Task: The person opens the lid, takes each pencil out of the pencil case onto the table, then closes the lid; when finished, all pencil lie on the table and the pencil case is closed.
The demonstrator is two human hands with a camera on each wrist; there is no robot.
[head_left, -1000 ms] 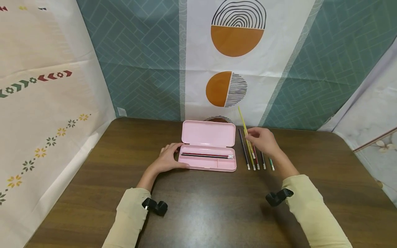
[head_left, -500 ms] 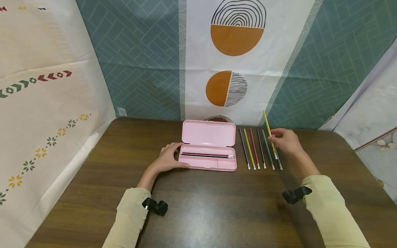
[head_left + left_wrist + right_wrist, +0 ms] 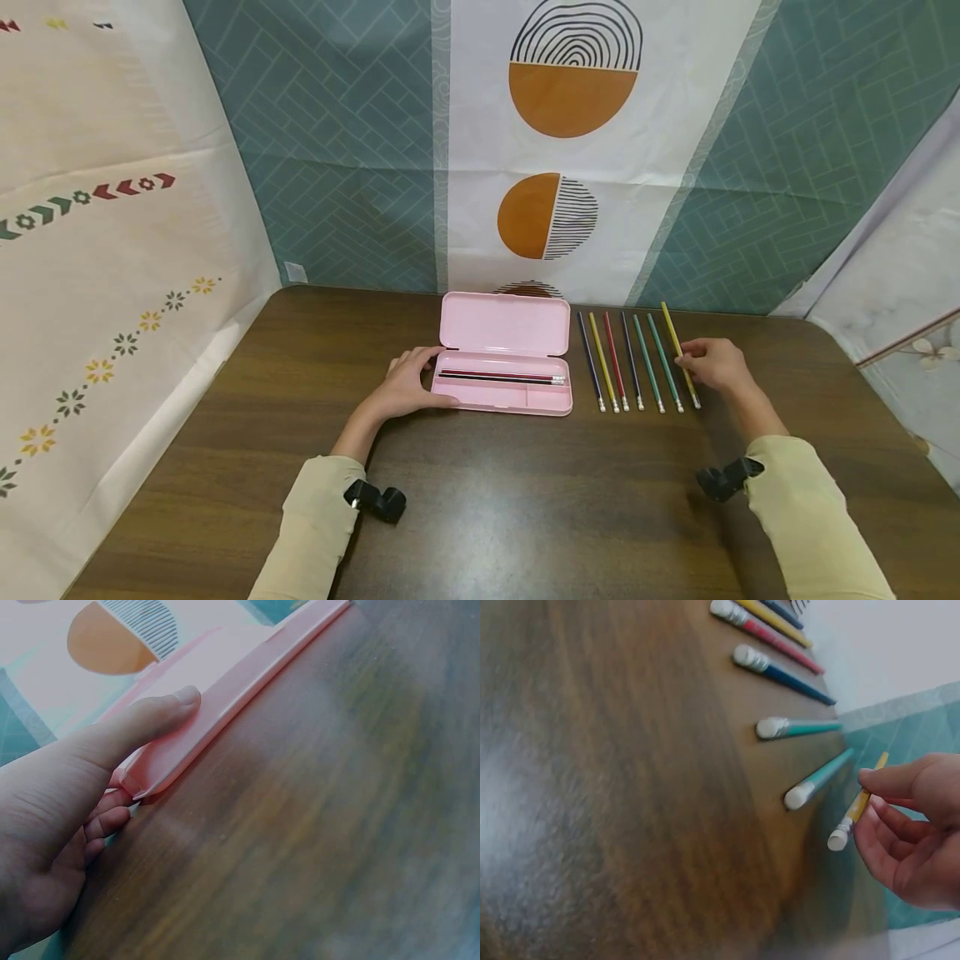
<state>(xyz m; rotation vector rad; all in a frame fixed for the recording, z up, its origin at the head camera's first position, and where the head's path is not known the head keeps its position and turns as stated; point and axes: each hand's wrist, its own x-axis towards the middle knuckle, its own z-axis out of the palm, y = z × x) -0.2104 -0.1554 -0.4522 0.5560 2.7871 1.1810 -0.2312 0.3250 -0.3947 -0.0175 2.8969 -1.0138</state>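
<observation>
My left hand (image 3: 407,384) grips the left end of an open pink pencil case (image 3: 551,400), its thumb over the front edge in the left wrist view and fingers behind. Inside the case lie a red and a black pencil (image 3: 495,380). My right hand (image 3: 716,364) pinches a yellow pencil (image 3: 860,802) between thumb and fingers, its white eraser end toward me. That pencil is at the right end of a row on the table: dark blue, yellow, a red pencil (image 3: 615,360), dark blue, and two green pencils (image 3: 664,362), erasers all toward me.
The brown wooden table (image 3: 480,500) runs back to a patterned cloth wall (image 3: 352,167). A white cloth (image 3: 135,333) with stitched motifs hangs along the left side. Black wrist cameras (image 3: 727,479) sit on both sleeves.
My right hand has carried the yellow pencil rightward over the row and lowered it beside the last green pencil. The left hand stays on the case.
</observation>
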